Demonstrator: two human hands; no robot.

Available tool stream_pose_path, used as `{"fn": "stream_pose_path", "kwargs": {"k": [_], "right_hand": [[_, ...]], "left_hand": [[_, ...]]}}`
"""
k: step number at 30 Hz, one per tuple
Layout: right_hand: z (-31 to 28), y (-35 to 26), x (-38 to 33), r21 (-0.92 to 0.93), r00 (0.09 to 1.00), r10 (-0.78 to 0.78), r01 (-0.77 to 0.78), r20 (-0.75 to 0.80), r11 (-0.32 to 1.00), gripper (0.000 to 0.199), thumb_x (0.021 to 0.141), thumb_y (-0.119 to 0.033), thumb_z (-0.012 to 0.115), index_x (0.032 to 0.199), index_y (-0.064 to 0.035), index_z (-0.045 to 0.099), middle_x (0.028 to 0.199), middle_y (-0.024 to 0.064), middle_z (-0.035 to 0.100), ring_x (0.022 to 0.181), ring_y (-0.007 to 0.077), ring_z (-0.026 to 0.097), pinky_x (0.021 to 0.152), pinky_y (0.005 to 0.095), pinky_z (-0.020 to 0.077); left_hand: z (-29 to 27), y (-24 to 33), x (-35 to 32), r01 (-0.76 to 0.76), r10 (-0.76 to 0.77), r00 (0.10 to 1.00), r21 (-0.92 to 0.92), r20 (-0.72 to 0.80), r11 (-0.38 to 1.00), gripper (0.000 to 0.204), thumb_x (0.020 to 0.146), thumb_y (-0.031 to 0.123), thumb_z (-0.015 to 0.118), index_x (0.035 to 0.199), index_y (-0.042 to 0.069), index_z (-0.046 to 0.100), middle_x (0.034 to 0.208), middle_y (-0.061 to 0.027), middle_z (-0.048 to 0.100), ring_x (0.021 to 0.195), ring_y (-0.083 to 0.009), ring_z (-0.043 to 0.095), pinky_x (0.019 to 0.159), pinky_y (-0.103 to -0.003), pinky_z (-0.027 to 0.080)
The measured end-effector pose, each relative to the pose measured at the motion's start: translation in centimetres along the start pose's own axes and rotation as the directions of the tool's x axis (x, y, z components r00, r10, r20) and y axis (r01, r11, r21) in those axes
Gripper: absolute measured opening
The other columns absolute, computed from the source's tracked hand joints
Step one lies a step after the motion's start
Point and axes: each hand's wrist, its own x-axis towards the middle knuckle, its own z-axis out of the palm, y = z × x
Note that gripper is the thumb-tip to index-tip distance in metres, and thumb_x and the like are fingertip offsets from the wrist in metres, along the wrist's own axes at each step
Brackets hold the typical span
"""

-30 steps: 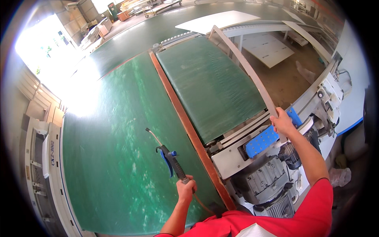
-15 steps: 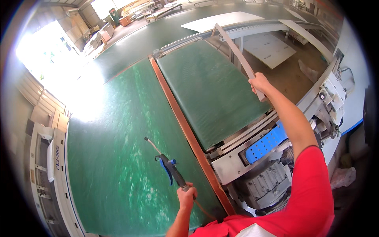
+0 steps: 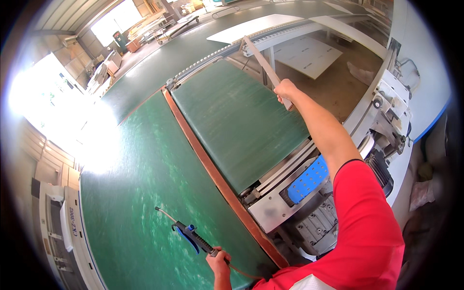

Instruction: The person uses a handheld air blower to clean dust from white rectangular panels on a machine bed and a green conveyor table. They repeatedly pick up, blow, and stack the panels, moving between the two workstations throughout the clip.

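Observation:
My left hand (image 3: pixel 218 260) is wrapped round the lower end of an air blow gun (image 3: pixel 192 235), black with a blue trigger and a thin metal nozzle. The gun points up and left, above the left green conveyor belt (image 3: pixel 140 183). With my right arm stretched far forward, my right hand (image 3: pixel 287 91) grips the near end of a long, narrow strip (image 3: pixel 263 62), pale brownish. The strip slants away to the far left, over the edge of the right green belt (image 3: pixel 232 121). Its far end lies near the roller rail.
A reddish-brown rail (image 3: pixel 208 164) divides the two belts. Metal machinery with a blue perforated plate (image 3: pixel 308 181) stands at the right. Beyond are a roller rail (image 3: pixel 212 57), a white panel (image 3: pixel 256 28) and another panel (image 3: pixel 309 55) lying lower. A white machine frame (image 3: pixel 79 241) borders the left side.
My view has shifted, so the belts appear lower and further left. My right arm reaches further forward with the strip. The blow gun has tilted more to the left in my left hand.

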Motion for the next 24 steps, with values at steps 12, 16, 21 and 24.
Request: {"fn": "stream_pose_path", "kwargs": {"k": [12,16,21,24], "right_hand": [[-5.7,-3.3,-9.8,0.266,0.998,-0.052,0.043,0.027,0.963,0.015,0.085,-0.007,0.056,0.087,0.0084,0.054,0.065,0.0104,0.056,0.048,0.0177,0.056,0.043,0.0328,0.0455],[-10.6,-2.2,-18.5,0.416,0.983,-0.181,0.149,0.038,0.897,0.017,0.086,-0.01,0.059,0.089,0.0061,0.053,0.067,0.0084,0.054,0.046,0.0174,0.053,0.042,0.0331,0.044],[-16.9,2.2,-37.2,0.503,0.972,-0.196,0.235,-0.13,0.832,0.015,0.092,-0.014,0.055,0.098,-0.0012,0.049,0.069,0.0057,0.054,0.046,0.0134,0.05,0.04,0.0274,0.0392],[-16.6,3.8,-49.7,0.537,0.954,-0.145,0.269,-0.262,0.799,0.016,0.092,-0.015,0.053,0.102,-0.0033,0.049,0.069,0.0031,0.051,0.045,0.0105,0.047,0.04,0.0239,0.038]], "left_hand": [[0.9,1.0,-1.5,-0.034,0.034,0.991,-0.002,0.128,0.999,0.019,0.068,-0.003,0.053,0.086,-0.004,0.048,0.052,-0.0088,0.048,0.038,-0.0174,0.045,0.038,-0.029,0.037],[-0.4,1.1,-2.1,-0.065,0.071,0.966,-0.034,0.249,0.997,0.017,0.069,-0.002,0.054,0.085,-0.003,0.05,0.052,-0.0081,0.05,0.038,-0.0163,0.046,0.037,-0.027,0.036],[-3.6,0.6,-3.6,-0.073,0.043,0.914,0.059,0.402,0.996,0.014,0.07,-0.001,0.056,0.084,-0.001,0.052,0.053,-0.0076,0.052,0.04,-0.0143,0.048,0.039,-0.026,0.037],[-5.9,0.6,-5.7,-0.072,0.025,0.883,0.082,0.469,0.994,0.014,0.068,0.0,0.057,0.081,0.0,0.052,0.051,-0.0066,0.052,0.039,-0.0137,0.046,0.038,-0.025,0.034]]}}
